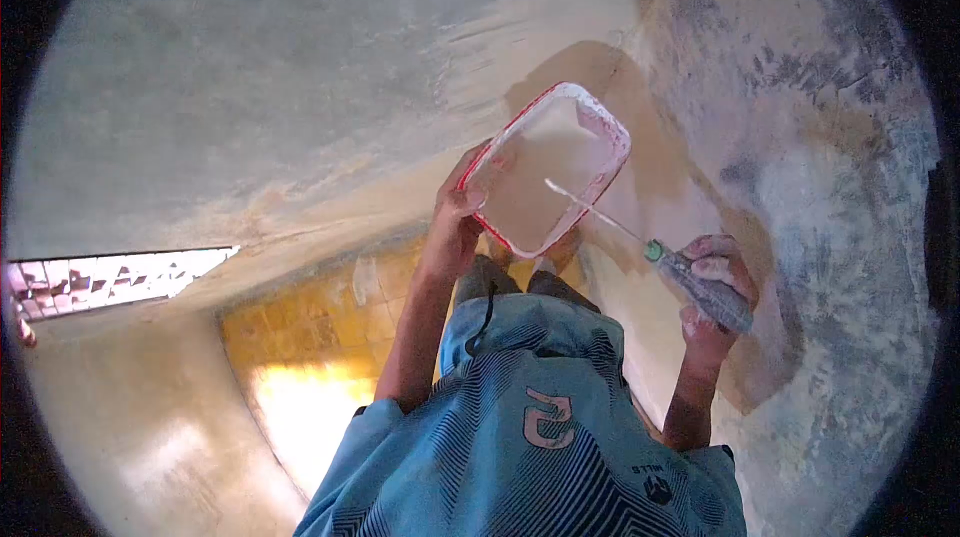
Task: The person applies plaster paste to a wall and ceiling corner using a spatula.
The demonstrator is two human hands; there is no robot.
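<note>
My left hand (463,202) grips the near-left edge of a rectangular plastic tub (607,124), its thumb over the red rim. White smears coat the tub's inner walls, and the inside looks pale beige. In my right hand (722,282) is a tool with a grey, smeared handle (700,292), a green collar (654,250) and a thin whitish rod (600,214). The rod points left and its tip overlaps the tub's inside in this view. Whitish residue marks the fingers of my right hand.
A grey wall (280,67) with a streaky cream band fills the upper left. The wall at right (840,197) is patchy, with dark blotches. Yellow floor tiles (300,322) lie below, partly sunlit. At far left is a bright slatted opening (120,280).
</note>
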